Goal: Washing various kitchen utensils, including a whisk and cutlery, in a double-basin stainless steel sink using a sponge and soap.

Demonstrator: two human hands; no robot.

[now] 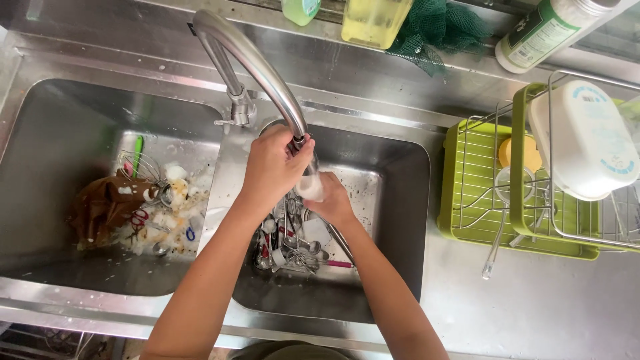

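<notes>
**Both hands closed on a small white item under the faucet**

A stainless double sink fills the view. Its right basin holds a heap of metal utensils, among them spoons and a pink-handled piece. The left basin carries a brown soaked cloth, a wire whisk, a green-handled tool and foamy scraps.

To the right, a green drying rack with a wire frame stands on the counter, bearing a white lidded container and a small yellow item.

The curved chrome faucet arcs over the right basin, its spout ending just above the hands.

On the back ledge stand 2 bottles, a green mesh scrubber and a white-and-green bottle lying tilted.

The left hand is curled shut over the top of a small white object, right beneath the spout. The right hand grips the same object from below. What the object is cannot be told.
</notes>
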